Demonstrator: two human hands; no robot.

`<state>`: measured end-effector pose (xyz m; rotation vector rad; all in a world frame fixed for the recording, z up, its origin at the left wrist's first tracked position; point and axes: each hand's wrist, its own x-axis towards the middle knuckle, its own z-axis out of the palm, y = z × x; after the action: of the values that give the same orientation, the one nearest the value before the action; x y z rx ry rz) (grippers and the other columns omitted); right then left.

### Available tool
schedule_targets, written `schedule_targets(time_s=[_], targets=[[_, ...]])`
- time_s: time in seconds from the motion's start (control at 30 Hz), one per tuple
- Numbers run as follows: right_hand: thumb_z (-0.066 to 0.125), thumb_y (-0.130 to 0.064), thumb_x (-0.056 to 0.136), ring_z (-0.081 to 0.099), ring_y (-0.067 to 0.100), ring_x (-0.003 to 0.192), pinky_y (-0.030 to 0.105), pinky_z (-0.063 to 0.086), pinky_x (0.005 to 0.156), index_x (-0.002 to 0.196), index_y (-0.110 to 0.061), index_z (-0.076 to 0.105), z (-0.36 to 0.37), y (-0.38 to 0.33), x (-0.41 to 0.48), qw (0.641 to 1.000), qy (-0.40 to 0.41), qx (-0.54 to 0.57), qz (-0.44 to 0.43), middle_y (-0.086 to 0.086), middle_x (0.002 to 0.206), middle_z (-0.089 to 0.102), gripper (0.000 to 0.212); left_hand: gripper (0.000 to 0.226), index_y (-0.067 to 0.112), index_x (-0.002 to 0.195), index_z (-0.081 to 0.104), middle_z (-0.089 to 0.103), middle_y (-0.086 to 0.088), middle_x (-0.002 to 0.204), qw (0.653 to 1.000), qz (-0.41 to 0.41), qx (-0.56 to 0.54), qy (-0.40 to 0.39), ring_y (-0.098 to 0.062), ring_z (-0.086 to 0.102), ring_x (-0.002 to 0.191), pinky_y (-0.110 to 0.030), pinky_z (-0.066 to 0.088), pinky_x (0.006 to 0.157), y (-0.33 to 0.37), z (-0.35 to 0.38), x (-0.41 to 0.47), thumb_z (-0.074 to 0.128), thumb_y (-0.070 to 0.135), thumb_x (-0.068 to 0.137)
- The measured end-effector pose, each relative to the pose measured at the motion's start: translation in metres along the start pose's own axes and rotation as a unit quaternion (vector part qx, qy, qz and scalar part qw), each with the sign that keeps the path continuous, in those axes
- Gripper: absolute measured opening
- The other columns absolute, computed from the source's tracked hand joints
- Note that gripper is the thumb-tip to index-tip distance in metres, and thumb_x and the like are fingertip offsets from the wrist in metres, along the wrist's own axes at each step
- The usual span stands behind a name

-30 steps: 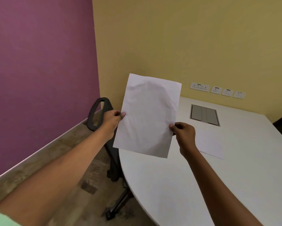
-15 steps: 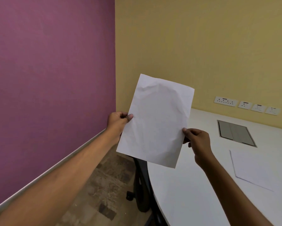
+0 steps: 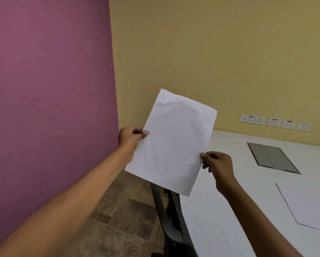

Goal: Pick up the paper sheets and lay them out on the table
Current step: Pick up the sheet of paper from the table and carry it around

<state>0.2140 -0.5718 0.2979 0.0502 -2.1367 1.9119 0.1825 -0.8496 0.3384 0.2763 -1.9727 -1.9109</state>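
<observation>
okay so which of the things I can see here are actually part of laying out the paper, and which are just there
Part of the job: held sheet, left hand, right hand, laid sheet, table.

Just there: chair, sockets, table hatch.

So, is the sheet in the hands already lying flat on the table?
No, both hands hold the sheet upright in the air.

At frame centre, the left hand (image 3: 132,136) and right hand (image 3: 217,165) pinch opposite edges of a wrinkled paper sheet (image 3: 171,143), held upright. Another sheet (image 3: 307,206) lies flat on the white counter (image 3: 229,219), lower right.
</observation>
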Motion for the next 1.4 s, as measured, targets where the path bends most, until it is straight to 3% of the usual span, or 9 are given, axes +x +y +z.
schedule_targets(time_s=[0.27, 0.43, 0.67, 0.77, 1.1, 1.4], targets=[[0.068, -0.010, 0.085, 0.053, 0.008, 0.043, 0.013, 0.040, 0.042, 0.068, -0.006, 0.073, 0.108, 0.009, 0.091, 0.996, 0.089, -0.007, -0.012, -0.003, 0.049, 0.063, 0.018, 0.012, 0.015, 0.073, 0.069, 0.074, -0.008, 0.088, 0.998, 0.025, -0.001, -0.065, -0.029, 0.070, 0.087, -0.048, 0.057, 0.084, -0.023, -0.016, 0.168, 0.080, 0.020, 0.075], [0.067, -0.012, 0.084, 0.052, 0.006, 0.042, 0.012, 0.039, 0.042, 0.065, -0.010, 0.073, 0.171, 0.009, 0.139, 0.988, 0.153, -0.021, 0.001, -0.004, 0.051, 0.065, 0.020, 0.012, 0.016, 0.071, 0.068, 0.070, 0.002, 0.082, 0.989, 0.060, 0.046, -0.127, -0.019, 0.067, 0.083, -0.024, 0.048, 0.066, -0.033, -0.026, 0.261, 0.076, 0.019, 0.080], [0.068, -0.014, 0.083, 0.052, 0.008, 0.044, 0.013, 0.039, 0.043, 0.064, -0.015, 0.073, 0.225, 0.018, 0.201, 0.975, 0.217, -0.046, 0.018, -0.002, 0.056, 0.068, 0.020, 0.002, 0.017, 0.084, 0.069, 0.069, 0.000, 0.091, 0.973, 0.094, 0.078, -0.195, -0.019, 0.064, 0.089, -0.033, 0.051, 0.080, -0.054, -0.010, 0.367, 0.070, 0.018, 0.085], [0.067, -0.015, 0.083, 0.051, 0.009, 0.043, 0.014, 0.038, 0.043, 0.062, -0.015, 0.073, 0.238, 0.028, 0.236, 0.968, 0.243, -0.057, 0.020, -0.003, 0.054, 0.066, 0.021, 0.011, 0.026, 0.079, 0.068, 0.069, 0.005, 0.089, 0.967, 0.100, 0.081, -0.221, -0.019, 0.065, 0.091, -0.034, 0.051, 0.083, -0.067, 0.007, 0.412, 0.069, 0.017, 0.086], [0.067, -0.014, 0.084, 0.050, 0.009, 0.044, 0.019, 0.039, 0.047, 0.064, -0.013, 0.073, 0.254, 0.091, 0.400, 0.940, 0.334, -0.056, 0.033, 0.000, 0.055, 0.068, 0.021, 0.015, 0.026, 0.078, 0.067, 0.070, 0.000, 0.089, 0.929, 0.123, 0.093, -0.335, -0.019, 0.067, 0.088, -0.043, 0.052, 0.094, -0.088, 0.126, 0.593, 0.069, 0.014, 0.086], [0.062, -0.018, 0.090, 0.048, 0.007, 0.042, 0.028, 0.038, 0.051, 0.061, -0.010, 0.070, 0.250, 0.123, 0.518, 0.905, 0.410, -0.084, 0.069, 0.001, 0.050, 0.062, 0.032, 0.010, 0.019, 0.084, 0.069, 0.072, -0.002, 0.090, 0.879, 0.149, 0.128, -0.435, -0.027, 0.068, 0.088, -0.046, 0.054, 0.088, -0.090, 0.256, 0.709, 0.062, 0.020, 0.090]])
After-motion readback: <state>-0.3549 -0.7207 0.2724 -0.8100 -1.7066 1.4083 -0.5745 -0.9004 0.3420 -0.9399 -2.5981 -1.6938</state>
